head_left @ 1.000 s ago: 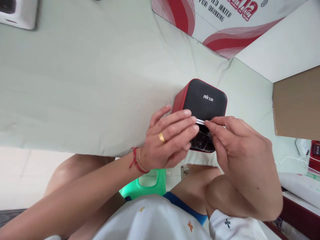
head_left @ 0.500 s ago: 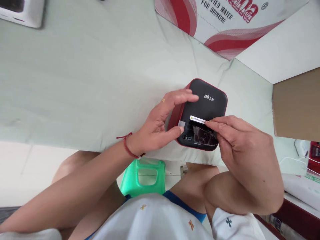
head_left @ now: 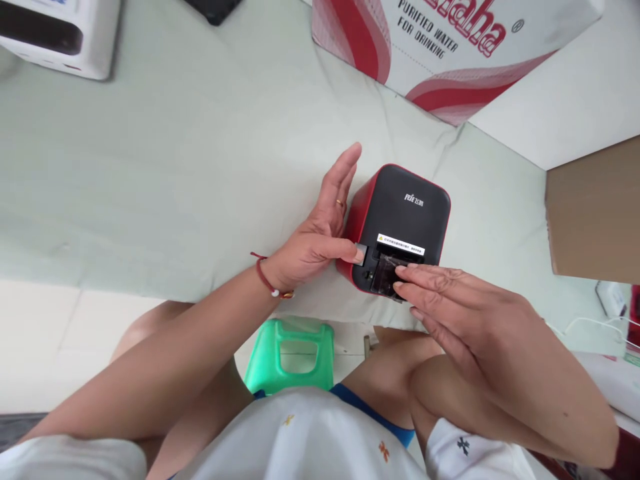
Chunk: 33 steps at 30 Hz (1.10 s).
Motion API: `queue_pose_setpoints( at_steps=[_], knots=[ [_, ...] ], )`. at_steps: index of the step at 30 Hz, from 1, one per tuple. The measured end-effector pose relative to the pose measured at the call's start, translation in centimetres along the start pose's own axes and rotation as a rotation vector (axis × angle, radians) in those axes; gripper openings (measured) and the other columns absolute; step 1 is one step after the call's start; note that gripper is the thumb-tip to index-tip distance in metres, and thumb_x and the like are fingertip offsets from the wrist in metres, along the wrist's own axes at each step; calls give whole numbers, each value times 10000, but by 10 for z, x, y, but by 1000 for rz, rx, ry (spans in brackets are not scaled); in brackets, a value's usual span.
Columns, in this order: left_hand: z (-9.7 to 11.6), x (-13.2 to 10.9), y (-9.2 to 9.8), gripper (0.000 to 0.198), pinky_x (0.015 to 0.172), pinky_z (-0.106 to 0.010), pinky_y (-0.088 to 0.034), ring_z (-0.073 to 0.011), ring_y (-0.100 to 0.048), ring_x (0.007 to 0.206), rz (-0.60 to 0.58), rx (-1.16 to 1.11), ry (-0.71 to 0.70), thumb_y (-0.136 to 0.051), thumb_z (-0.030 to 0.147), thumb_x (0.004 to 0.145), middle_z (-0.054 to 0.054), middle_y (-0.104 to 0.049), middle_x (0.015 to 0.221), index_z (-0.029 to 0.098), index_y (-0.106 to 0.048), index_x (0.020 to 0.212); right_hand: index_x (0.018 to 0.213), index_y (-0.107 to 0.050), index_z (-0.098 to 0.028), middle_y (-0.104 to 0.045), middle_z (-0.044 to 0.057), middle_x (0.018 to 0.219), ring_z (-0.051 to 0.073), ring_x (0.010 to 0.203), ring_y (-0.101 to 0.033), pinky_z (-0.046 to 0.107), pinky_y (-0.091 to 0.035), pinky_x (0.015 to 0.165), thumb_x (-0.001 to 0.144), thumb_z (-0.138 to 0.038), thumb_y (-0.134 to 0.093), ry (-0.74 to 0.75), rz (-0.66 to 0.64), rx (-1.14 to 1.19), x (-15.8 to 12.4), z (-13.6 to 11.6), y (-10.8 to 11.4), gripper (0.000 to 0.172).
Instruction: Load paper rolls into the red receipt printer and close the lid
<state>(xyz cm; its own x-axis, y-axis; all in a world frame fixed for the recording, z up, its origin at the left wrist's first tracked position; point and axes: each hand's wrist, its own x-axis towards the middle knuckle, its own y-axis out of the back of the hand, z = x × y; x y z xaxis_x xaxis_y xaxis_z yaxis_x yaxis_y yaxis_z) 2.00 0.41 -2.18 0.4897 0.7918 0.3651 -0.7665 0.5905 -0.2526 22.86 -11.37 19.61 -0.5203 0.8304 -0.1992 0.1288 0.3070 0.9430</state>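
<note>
A small black-topped, red-sided printer (head_left: pixel 407 213) stands near the front edge of the pale green cloth-covered table (head_left: pixel 175 167). My left hand (head_left: pixel 313 237) lies flat against its left red side, fingers stretched out, the thumb tip on a grey tab at the front left corner. My right hand (head_left: pixel 465 313) reaches in from the right with its fingers extended. Its fingertips rest on the clear film (head_left: pixel 383 273) over the printer's front slot. A white warning label (head_left: pixel 401 244) sits across the top just behind the slot.
A red-and-white water carton (head_left: pixel 450 47) stands behind the printer. At the far left corner is a white device (head_left: pixel 55 37), and a brown cardboard box (head_left: pixel 595 213) is at the right. A green plastic stool (head_left: pixel 293 357) is under me, below the table edge.
My left hand slid off the printer's top to its left side, thumb now on the corner tab. My right hand let go of its pinch at the label and flattened onto the film.
</note>
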Motion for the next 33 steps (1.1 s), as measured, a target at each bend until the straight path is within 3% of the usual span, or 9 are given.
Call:
queue_pose_setpoints(
  at_steps=[3, 7, 9, 13, 16, 20, 24, 28, 33],
  knots=[
    [1, -2, 0, 1018, 1537, -698, -302, -352, -171, 1917, 43, 73, 24, -874, 636, 985, 118, -310, 1993, 646, -288, 1817, 1438, -839, -100, -828, 127, 1560, 297, 1452, -801, 457, -684, 1233, 1000, 53, -530, -38, 5, 35, 0, 0, 2, 557],
    [4, -4, -6, 959, 1401, -590, -564, -322, -441, 1822, 68, 88, 86, -856, 636, 996, 63, -404, 1961, 609, -337, 1802, 1333, -874, -186, -919, 61, 1359, 242, 1183, -897, 384, -757, 1024, 1147, -65, -547, -90, 84, 103, 17, 13, -2, 394],
    [6, -5, -9, 907, 1342, -541, -625, -324, -539, 1759, 39, 31, 113, -808, 663, 1016, 55, -451, 1938, 573, -365, 1802, 1355, -869, -208, -929, 70, 1300, 263, 1102, -905, 415, -753, 981, 1173, -145, -583, -201, 167, 89, 33, 26, -11, 345],
    [6, -9, -9, 901, 1339, -548, -625, -389, -496, 1782, 2, -41, 157, -816, 633, 978, 36, -418, 1960, 477, -453, 1788, 1398, -863, -221, -889, 112, 1416, 366, 1188, -876, 516, -697, 1018, 1126, -174, -614, -461, 94, -63, 66, 43, -30, 372],
    [4, -10, -8, 953, 1349, -618, -604, -413, -482, 1788, 8, -28, 161, -867, 578, 912, -16, -371, 1985, 447, -483, 1774, 1460, -830, -239, -843, 127, 1517, 384, 1137, -865, 480, -665, 895, 1071, -191, -658, -538, 1, -201, 83, 42, -35, 429],
    [2, -10, -7, 948, 1382, -635, -561, -397, -447, 1809, 3, -53, 171, -869, 584, 909, -11, -331, 2000, 460, -478, 1764, 1325, -869, -237, -882, 143, 1326, 342, 965, -838, 408, -563, 715, 1032, -200, -678, -581, -31, -324, 93, 34, -38, 352],
    [4, -10, -7, 953, 1369, -613, -577, -395, -449, 1805, 4, -71, 201, -883, 630, 899, -12, -325, 1999, 465, -483, 1748, 1294, -858, -234, -878, 144, 1174, 333, 891, -797, 406, -521, 684, 1012, -213, -666, -578, 14, -349, 99, 36, -46, 342],
    [5, -9, -7, 908, 1358, -601, -592, -390, -506, 1768, 6, -73, 181, -882, 598, 905, -18, -398, 1965, 467, -515, 1725, 1384, -786, -214, -868, 133, 1188, 319, 871, -785, 437, -571, 746, 1007, -211, -653, -576, 38, -150, 85, 39, -38, 400],
    [2, -6, -7, 847, 1355, -611, -595, -386, -541, 1743, 24, -57, 144, -863, 535, 920, -11, -462, 1932, 464, -553, 1705, 1319, -770, -314, -706, -39, 784, 193, 595, -634, 346, -546, 595, 1084, -391, -743, -381, 193, 211, 11, 41, 7, 248]
  ],
)
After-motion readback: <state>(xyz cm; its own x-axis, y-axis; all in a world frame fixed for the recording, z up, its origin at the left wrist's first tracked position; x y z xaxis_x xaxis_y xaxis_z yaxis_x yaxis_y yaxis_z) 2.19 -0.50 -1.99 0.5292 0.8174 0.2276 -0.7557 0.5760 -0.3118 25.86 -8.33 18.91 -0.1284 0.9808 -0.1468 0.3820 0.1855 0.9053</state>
